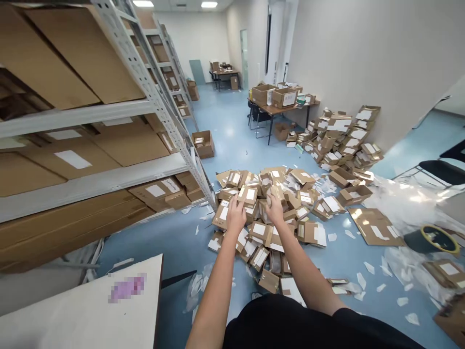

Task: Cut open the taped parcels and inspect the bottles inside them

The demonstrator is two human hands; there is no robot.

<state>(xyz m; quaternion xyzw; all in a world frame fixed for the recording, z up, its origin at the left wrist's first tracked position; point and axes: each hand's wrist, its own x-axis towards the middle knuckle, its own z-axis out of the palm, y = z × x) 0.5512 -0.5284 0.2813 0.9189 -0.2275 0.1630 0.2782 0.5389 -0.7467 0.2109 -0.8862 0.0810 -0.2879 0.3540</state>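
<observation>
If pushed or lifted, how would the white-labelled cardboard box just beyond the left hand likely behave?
The cardboard box would probably slide rather than roll, given its flat faces. It may tip or disturb its neighbours, since it sits on an uneven pile of cartons. Its cardboard suggests moderate stiffness; its contents, hence weight, can't be judged.

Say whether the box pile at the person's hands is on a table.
No, the box pile by the left hand and right hand lies on the blue floor.
</observation>
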